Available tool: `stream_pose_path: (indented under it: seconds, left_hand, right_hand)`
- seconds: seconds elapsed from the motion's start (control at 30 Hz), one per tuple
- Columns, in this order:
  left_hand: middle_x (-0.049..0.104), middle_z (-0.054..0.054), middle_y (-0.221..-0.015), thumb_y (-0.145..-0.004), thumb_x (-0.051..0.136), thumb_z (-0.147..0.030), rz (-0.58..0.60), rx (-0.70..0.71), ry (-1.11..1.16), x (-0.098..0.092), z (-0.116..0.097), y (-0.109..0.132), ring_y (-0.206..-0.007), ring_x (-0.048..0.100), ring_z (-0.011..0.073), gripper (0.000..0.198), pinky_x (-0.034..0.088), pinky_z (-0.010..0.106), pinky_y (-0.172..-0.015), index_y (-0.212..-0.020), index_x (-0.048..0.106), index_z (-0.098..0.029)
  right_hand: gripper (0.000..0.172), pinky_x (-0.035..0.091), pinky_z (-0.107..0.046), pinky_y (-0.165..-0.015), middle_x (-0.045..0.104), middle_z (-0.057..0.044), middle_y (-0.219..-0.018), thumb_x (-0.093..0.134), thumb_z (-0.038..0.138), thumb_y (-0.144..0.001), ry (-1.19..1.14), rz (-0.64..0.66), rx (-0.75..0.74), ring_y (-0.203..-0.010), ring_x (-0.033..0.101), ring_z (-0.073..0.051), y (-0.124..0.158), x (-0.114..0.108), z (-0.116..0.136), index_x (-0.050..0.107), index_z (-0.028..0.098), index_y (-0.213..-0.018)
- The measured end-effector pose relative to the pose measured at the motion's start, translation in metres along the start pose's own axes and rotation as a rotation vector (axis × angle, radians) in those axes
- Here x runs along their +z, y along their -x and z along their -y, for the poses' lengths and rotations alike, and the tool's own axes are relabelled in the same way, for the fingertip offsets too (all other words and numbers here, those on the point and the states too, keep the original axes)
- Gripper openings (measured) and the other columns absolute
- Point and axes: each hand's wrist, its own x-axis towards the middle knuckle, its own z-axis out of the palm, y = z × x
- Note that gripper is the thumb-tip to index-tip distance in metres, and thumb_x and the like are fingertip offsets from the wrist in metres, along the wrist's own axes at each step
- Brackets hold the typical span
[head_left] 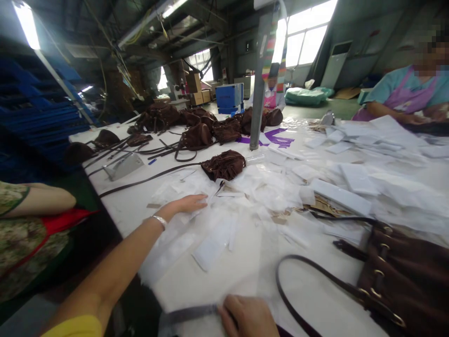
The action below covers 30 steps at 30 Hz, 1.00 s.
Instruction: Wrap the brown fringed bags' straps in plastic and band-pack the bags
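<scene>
My left hand (191,203) reaches out over the table with its fingers stretched, touching thin translucent plastic sheets (171,238). Just beyond it lies a small brown fringed bag (224,165), its long strap trailing left. At the near edge my right hand (249,316) is closed, its fingers curled around the end of a blurred dark strap (191,314). To the right of that hand rests a brown drawstring bag (403,276) with metal eyelets, its strap looping toward the hand. White flat pieces (210,248) lie between my hands.
A heap of brown bags (196,124) covers the far side of the table, near a metal post (257,93). White packets (340,196) and plastic sheets spread to the right. A person (403,93) sits at far right; another person's arm (49,199) is at left.
</scene>
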Motion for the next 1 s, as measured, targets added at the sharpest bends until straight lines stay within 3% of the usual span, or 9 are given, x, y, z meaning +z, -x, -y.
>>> stream_pose_path:
  seconds: [0.07, 0.17, 0.27, 0.37, 0.47, 0.67, 0.73, 0.83, 1.0]
  left_hand:
    - [0.067, 0.011, -0.128, -0.073, 0.068, -0.058, -0.043, -0.026, 0.008, 0.005, -0.007, 0.011, -0.120, 0.060, 0.0309, 0.055, 0.040, 0.039, -0.107, -0.113, 0.072, -0.020]
    - [0.067, 0.013, -0.127, -0.083, 0.059, -0.053, -0.144, -0.059, 0.014, -0.017, -0.022, 0.033, -0.120, 0.059, 0.0304, 0.050, 0.039, 0.039, -0.106, -0.113, 0.071, -0.015]
    - [0.075, 0.014, -0.101, -0.072, 0.073, -0.040, -0.171, -0.123, -0.008, -0.046, -0.038, 0.068, -0.111, 0.061, 0.0342, 0.032, 0.039, 0.042, -0.103, -0.093, 0.077, -0.015]
    - [0.074, 0.011, -0.081, -0.066, 0.078, -0.032, -0.084, -0.115, -0.014, -0.051, -0.058, 0.116, -0.106, 0.061, 0.0349, 0.015, 0.038, 0.041, -0.100, -0.073, 0.077, -0.019]
    - [0.076, 0.009, -0.087, -0.073, 0.072, -0.037, 0.070, -0.052, 0.041, -0.023, -0.084, 0.170, -0.100, 0.062, 0.0317, 0.017, 0.041, 0.036, -0.094, -0.079, 0.079, -0.022]
    - [0.076, 0.002, -0.093, -0.088, 0.057, -0.050, 0.545, 0.037, 0.303, 0.079, -0.128, 0.264, -0.084, 0.067, 0.0192, 0.035, 0.048, 0.025, -0.074, -0.096, 0.075, -0.022]
    - [0.073, 0.003, -0.078, -0.090, 0.054, -0.053, 0.576, -0.029, 0.429, 0.100, -0.129, 0.289, -0.072, 0.064, 0.0164, 0.040, 0.046, 0.023, -0.065, -0.087, 0.072, -0.018]
    - [0.069, 0.003, -0.071, -0.086, 0.060, -0.052, 0.473, -0.161, 0.471, 0.110, -0.119, 0.319, -0.062, 0.059, 0.0144, 0.039, 0.042, 0.021, -0.056, -0.082, 0.071, -0.016]
    - [0.072, 0.003, -0.075, -0.085, 0.062, -0.051, 0.476, -0.211, 0.415, 0.110, -0.119, 0.345, -0.066, 0.063, 0.0166, 0.037, 0.044, 0.022, -0.060, -0.086, 0.075, -0.017]
  right_hand:
    - [0.022, 0.025, -0.029, -0.054, 0.072, -0.002, -0.071, 0.051, 0.031, -0.093, -0.017, -0.008, 0.003, -0.062, 0.065, -0.015, 0.001, -0.010, 0.003, 0.061, 0.021, -0.077]
    - [0.033, 0.025, -0.028, -0.057, 0.071, -0.003, -0.072, 0.044, 0.036, -0.098, -0.062, 0.036, 0.025, -0.065, 0.063, -0.015, 0.006, -0.032, 0.008, 0.062, 0.020, -0.076]
    - [0.036, 0.029, -0.025, -0.059, 0.070, -0.003, -0.072, 0.045, 0.040, -0.099, -0.187, 0.169, 0.010, -0.065, 0.060, -0.014, 0.009, -0.054, 0.012, 0.065, 0.018, -0.078]
    - [0.041, 0.035, -0.023, -0.062, 0.068, -0.002, -0.066, 0.043, 0.041, -0.100, -0.359, 0.297, -0.042, -0.061, 0.057, -0.012, 0.013, -0.073, 0.018, 0.064, 0.017, -0.073]
    - [0.044, 0.037, -0.022, -0.062, 0.065, 0.000, -0.062, 0.044, 0.042, -0.100, -0.430, 0.352, -0.090, -0.057, 0.054, -0.010, 0.019, -0.092, 0.028, 0.062, 0.017, -0.069]
    - [0.041, 0.038, -0.021, -0.057, 0.064, 0.001, -0.063, 0.047, 0.043, -0.099, -0.492, 0.423, -0.165, -0.054, 0.051, -0.009, 0.042, -0.122, 0.043, 0.064, 0.016, -0.072]
    - [0.037, 0.039, -0.020, -0.055, 0.065, 0.001, -0.066, 0.049, 0.045, -0.097, -0.535, 0.480, -0.157, -0.054, 0.052, -0.009, 0.053, -0.130, 0.038, 0.067, 0.016, -0.083]
    - [0.030, 0.043, -0.021, -0.058, 0.066, 0.001, -0.072, 0.055, 0.042, -0.094, -0.576, 0.588, -0.109, -0.058, 0.058, -0.010, 0.074, -0.143, 0.022, 0.067, 0.017, -0.106]
    - [0.020, 0.043, -0.022, -0.062, 0.068, -0.001, -0.074, 0.054, 0.029, -0.094, -0.417, 0.554, -0.085, -0.065, 0.060, -0.012, 0.106, -0.159, 0.011, 0.069, 0.017, -0.095]
